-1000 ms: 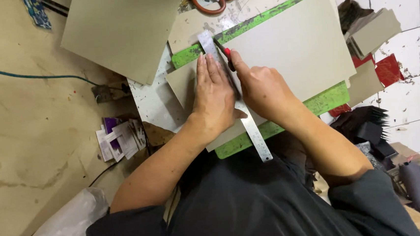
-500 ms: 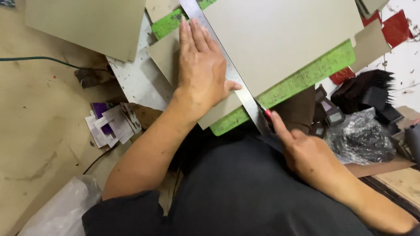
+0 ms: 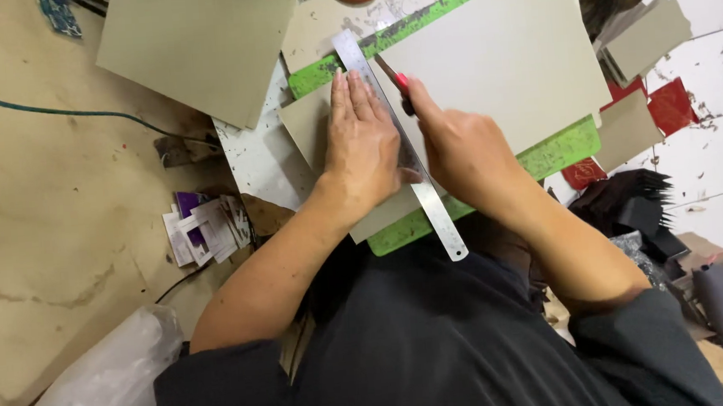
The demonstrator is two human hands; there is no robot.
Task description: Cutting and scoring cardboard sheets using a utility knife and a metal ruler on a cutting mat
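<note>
On green cutting mat [image 3: 565, 145], flat open left hand [image 3: 364, 148] is pressing steel ruler [image 3: 430, 207] onto grey card [image 3: 487, 58], right hand [image 3: 464, 149] gripping red knife [image 3: 393, 75].

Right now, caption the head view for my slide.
Left hand pins metal ruler on grey board; right hand holds red knife.

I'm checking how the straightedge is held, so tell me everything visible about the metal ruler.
The metal ruler is a long, thin, silvery steel strip with a rounded lower end. It lies flat and diagonal across the grey cardboard sheet on the green cutting mat. The left hand presses flat on its middle, hiding that stretch. The right hand holds a red-handled knife against its right edge.
</note>
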